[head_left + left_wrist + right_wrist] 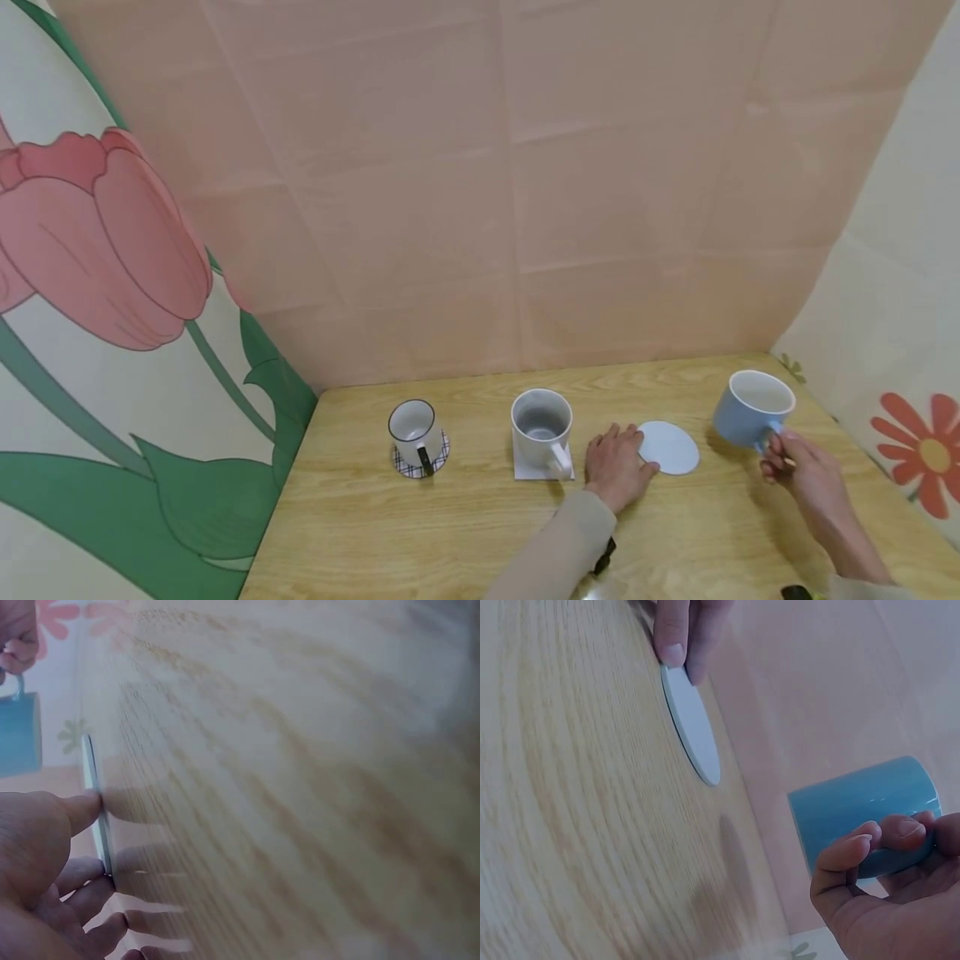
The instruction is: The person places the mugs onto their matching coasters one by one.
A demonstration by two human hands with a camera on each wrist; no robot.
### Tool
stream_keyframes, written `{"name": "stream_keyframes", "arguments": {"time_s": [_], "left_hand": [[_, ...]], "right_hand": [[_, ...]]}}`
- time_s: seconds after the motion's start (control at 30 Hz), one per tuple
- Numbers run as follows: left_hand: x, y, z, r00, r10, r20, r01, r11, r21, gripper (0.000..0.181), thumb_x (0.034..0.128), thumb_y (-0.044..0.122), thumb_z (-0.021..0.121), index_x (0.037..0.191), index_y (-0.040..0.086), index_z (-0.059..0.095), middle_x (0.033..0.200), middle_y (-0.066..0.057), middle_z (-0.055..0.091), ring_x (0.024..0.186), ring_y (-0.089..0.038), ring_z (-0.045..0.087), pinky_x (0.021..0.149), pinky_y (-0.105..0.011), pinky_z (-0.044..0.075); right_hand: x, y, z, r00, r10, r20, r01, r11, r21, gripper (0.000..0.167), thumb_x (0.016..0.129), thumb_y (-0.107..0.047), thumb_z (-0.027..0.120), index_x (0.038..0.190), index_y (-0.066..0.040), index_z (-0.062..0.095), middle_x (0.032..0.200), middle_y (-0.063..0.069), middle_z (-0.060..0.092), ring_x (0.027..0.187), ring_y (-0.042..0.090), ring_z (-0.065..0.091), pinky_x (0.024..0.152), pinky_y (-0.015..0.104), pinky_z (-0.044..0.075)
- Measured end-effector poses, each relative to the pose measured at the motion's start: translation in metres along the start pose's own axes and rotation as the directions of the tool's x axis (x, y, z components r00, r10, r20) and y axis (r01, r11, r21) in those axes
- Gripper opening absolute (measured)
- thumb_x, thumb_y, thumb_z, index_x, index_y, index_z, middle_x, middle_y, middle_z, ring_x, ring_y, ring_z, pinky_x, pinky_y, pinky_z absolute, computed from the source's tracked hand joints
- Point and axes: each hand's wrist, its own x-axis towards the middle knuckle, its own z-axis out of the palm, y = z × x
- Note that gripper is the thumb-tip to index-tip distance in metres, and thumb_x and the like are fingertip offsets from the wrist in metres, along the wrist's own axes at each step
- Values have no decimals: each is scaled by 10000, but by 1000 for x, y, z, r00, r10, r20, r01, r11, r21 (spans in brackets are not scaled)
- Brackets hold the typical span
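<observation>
My right hand grips the handle of a light blue mug with a white inside. The mug hangs above the table at the right, its shadow below, as the right wrist view also shows the mug off the surface. To the left of it, my left hand pinches the near-left edge of a round pale coaster between thumb and fingers. In the left wrist view the coaster appears edge-on, low over the wood; whether it is slightly raised I cannot tell.
A white mug stands on a square white coaster, just left of my left hand. Farther left, a white mug with a dark rim and handle sits on a round checked coaster. Behind the wooden table hangs a pink backdrop.
</observation>
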Motion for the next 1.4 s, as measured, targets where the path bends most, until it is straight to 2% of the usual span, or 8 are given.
{"name": "stream_keyframes", "arguments": {"time_s": [0.17, 0.47, 0.83, 1.13, 1.4], "left_hand": [[-1, 1, -5, 1000, -4, 3, 4, 1000, 0, 549, 979, 593, 710, 1462, 344, 634, 1552, 182, 571, 1475, -116, 520, 1159, -355, 481], [1, 0, -1, 1000, 1, 20, -1, 1000, -5, 556, 998, 589, 684, 1486, 331, 618, 1579, 159, 554, 1492, -130, 507, 1182, -370, 468], [-1, 1, -5, 1000, -10, 9, 10, 1000, -7, 564, 975, 599, 710, 1470, 342, 629, 1564, 177, 562, 1479, -121, 516, 1167, -364, 476], [-1, -1, -3, 1000, 7, 5, -7, 1000, 9, 559, 985, 613, 688, 1472, 347, 623, 1564, 180, 561, 1482, -115, 512, 1160, -357, 480], [-1, -1, -3, 1000, 18, -10, -18, 1000, 14, 542, 981, 606, 697, 1450, 339, 639, 1550, 171, 578, 1469, -122, 529, 1150, -354, 487]], "right_hand": [[1, 1, 3, 1000, -2, 9, 2, 1000, 2, 350, 1175, -176, 378, 929, 11, 545, 803, 2, 509, 713, 141, 552, 584, 279, 508], [1, 0, 9, 1000, -2, 18, 2, 1000, 1, 345, 1175, -164, 369, 928, 15, 531, 808, 10, 499, 705, 149, 548, 574, 285, 485], [2, 1, 13, 999, 15, 39, -15, 1000, 14, 346, 1174, -165, 378, 922, 9, 540, 803, 7, 509, 712, 139, 570, 582, 280, 505], [1, 1, 14, 999, 25, 44, -25, 1000, 10, 357, 1175, -157, 371, 909, 14, 537, 792, 13, 508, 707, 142, 572, 583, 293, 505], [-2, 2, 17, 998, 21, 59, -21, 1000, 10, 358, 1174, -173, 385, 917, 11, 554, 805, 2, 539, 726, 125, 604, 609, 277, 554]]}}
